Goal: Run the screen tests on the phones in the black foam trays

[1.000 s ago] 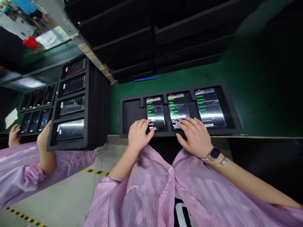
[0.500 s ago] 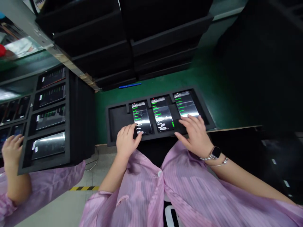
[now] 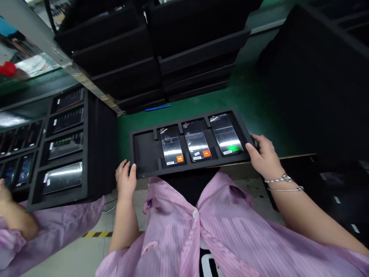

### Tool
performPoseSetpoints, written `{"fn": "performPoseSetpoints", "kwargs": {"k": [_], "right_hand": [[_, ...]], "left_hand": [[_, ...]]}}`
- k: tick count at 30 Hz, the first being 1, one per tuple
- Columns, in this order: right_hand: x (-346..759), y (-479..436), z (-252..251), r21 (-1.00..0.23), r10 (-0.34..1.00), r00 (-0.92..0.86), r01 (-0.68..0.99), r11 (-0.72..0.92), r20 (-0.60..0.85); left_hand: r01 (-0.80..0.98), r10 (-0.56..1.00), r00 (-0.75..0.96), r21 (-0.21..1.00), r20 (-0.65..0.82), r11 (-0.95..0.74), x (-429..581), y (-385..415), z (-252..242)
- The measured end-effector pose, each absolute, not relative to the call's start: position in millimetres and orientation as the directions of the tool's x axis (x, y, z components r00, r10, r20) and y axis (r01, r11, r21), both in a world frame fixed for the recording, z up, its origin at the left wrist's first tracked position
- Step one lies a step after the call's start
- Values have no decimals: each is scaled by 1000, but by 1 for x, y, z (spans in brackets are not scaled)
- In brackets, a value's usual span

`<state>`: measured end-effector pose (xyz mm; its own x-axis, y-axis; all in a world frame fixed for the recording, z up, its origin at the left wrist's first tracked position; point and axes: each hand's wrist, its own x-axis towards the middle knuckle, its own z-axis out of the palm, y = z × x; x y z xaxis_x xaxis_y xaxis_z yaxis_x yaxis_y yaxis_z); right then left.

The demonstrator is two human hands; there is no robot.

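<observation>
A black foam tray (image 3: 190,167) lies on the green bench top in front of me. Three phones sit face up in its slots: a left phone (image 3: 171,144) and a middle phone (image 3: 196,138), each with a small orange patch at the lower right of its screen, and a right phone (image 3: 225,132) with a green glow low on its screen. At the tray's left end, my left hand (image 3: 126,180) is closed on the front corner, thumb on the rim. My right hand (image 3: 263,157) grips the right end, its thumb over the edge and fingers outside.
A blue pen (image 3: 158,108) lies behind the tray. Stacks of black trays (image 3: 201,50) rise at the back. On the left stands another tray stack (image 3: 100,146) with phones on top, and a co-worker's hand (image 3: 4,194) is beside it. A dark stack (image 3: 314,84) stands right.
Both hands have left the phones and moved outward to the tray's two ends, taking hold of it. The green text lines on the screens have gone; orange patches now show on two phones.
</observation>
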<state>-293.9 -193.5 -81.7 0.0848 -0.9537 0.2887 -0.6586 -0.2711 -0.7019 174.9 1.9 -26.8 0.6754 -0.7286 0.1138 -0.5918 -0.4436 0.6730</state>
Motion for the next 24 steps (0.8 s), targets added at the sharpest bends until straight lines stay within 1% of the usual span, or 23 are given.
{"fn": "performPoseSetpoints", "kwargs": {"k": [3, 5, 9, 12, 14, 16, 17, 18, 19, 21, 24], "right_hand": [[-288, -197, -85, -769, -975, 13, -612, -184, 222], [-284, -199, -71, -813, -981, -48, -568, -127, 187], [-282, -200, -10, -861, -983, -141, -507, -28, 114], [-277, -187, 44, -886, -976, -213, -459, 65, 38], [-270, -174, 71, -916, -967, -237, -400, 7, 96], [-262, -163, 86, -951, -946, -257, -284, -122, 198], [-260, -161, 89, -964, -938, -262, -199, -179, 229], [-259, -160, 89, -973, -940, -254, -101, -209, 228], [-260, -162, 86, -979, -952, -230, -11, -204, 201], [-266, -169, 74, -988, -979, -180, 106, -114, 94], [-277, -183, 43, -986, -986, -151, 161, 50, -75]], "left_hand": [[-503, -701, 709, 751, 77, -427, 171, 12, -30], [-433, -696, 717, 804, 35, -407, 167, 16, -20], [-314, -683, 730, 867, -41, -387, 174, 21, 11], [-216, -716, 688, 907, -122, -362, 182, 19, 18], [-169, -760, 628, 923, -169, -345, 183, 15, 11], [-141, -789, 585, 935, -186, -325, 180, 12, 1], [-132, -795, 579, 940, -183, -313, 179, 12, -3], [-127, -794, 583, 945, -175, -301, 177, 13, -6], [-124, -788, 594, 949, -162, -289, 176, 15, -8], [-130, -770, 626, 957, -125, -261, 175, 23, -5], [-172, -711, 703, 972, 7, -161, 171, 39, 13]]}}
